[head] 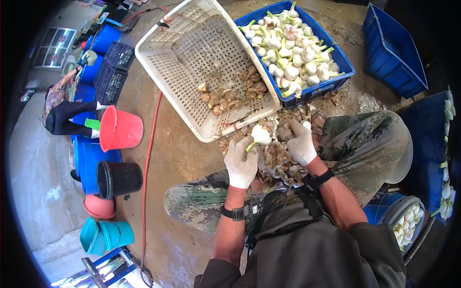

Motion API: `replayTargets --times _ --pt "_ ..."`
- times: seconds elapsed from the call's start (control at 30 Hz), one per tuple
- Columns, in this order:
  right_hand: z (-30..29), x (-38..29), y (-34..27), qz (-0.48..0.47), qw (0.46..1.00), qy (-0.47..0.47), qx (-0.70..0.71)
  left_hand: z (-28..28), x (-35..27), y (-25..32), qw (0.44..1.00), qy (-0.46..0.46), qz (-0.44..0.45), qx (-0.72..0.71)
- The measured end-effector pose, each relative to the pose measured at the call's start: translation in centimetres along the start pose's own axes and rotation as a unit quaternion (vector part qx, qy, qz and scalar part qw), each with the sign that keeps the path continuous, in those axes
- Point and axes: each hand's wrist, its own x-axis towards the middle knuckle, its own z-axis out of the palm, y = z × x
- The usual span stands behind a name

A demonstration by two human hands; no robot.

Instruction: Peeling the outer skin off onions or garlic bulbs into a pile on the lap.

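A white garlic bulb [262, 134] with a short green stem and a brown root end is held by my gloved left hand [242, 158]. Just right of the bulb, my gloved right hand [296, 139] has its fingers curled; whether something is pinched in them is hidden. Torn brown garlic skins [279, 162] lie heaped below, between my legs. Ahead of me a white perforated plastic basket [158, 81] tilts toward me, with several brown unpeeled bulbs [220, 100] at its near side. Beside it, a blue plastic crate [264, 73] is piled with cleaned white garlic bulbs [297, 54].
A blue crate [392, 54] stands at the far right. Another bucket of garlic [407, 226] sits by my right side. To the left, a red hose [148, 162] crosses the floor near a red bucket [122, 129] and a black bucket [120, 179]. A person [61, 104] bends over blue barrels there.
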Motion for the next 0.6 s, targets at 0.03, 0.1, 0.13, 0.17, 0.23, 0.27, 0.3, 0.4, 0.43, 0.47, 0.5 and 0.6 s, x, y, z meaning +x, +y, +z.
replayTargets --times 0.03,0.1,0.13,0.17,0.23,0.27,0.3,0.4,0.43,0.47,0.5,0.6 --pt "0.2 -0.2 0.1 0.0 1.0 0.001 0.0 0.1 0.0 0.1 1.0 0.002 0.002 0.009" --pt "0.9 -0.5 0.3 -0.203 0.962 0.022 -0.183 0.6 -0.1 0.3 1.0 0.0 0.009 0.012" --pt "0.9 -0.7 -0.1 -0.17 0.967 -0.006 -0.188 0.7 -0.2 0.3 1.0 -0.001 0.016 0.015" --pt "1.0 -0.7 0.1 -0.169 0.968 -0.007 -0.187 0.6 -0.3 0.3 1.0 -0.002 0.015 0.017" --pt "1.1 -0.6 0.7 -0.151 0.957 -0.024 -0.248 0.8 -0.2 0.3 1.0 -0.012 0.02 0.014" --pt "1.2 -0.6 0.9 -0.15 0.957 -0.023 -0.248 0.8 -0.2 0.3 1.0 -0.013 0.021 0.013" --pt "1.4 -0.6 1.1 -0.153 0.956 -0.014 -0.251 0.7 -0.1 0.3 1.0 -0.015 0.025 0.013" --pt "1.6 -0.1 1.8 -0.11 0.967 0.032 -0.226 0.7 -0.1 -0.1 0.999 -0.015 0.034 -0.003" --pt "1.4 0.2 2.0 -0.064 0.976 0.069 -0.197 0.7 -0.1 -0.2 0.999 -0.015 0.039 -0.019" --pt "1.0 0.7 2.2 -0.064 0.976 0.07 -0.197 0.7 -0.1 -0.3 0.999 -0.015 0.039 -0.02" --pt "0.5 1.2 1.9 -0.011 0.976 0.105 -0.188 0.5 -0.1 -0.3 0.999 -0.006 0.028 -0.015" --pt "0.4 0.4 0.6 -0.055 0.983 0.109 -0.134 -0.2 -0.2 -0.5 1.0 0.009 0.009 0.0"
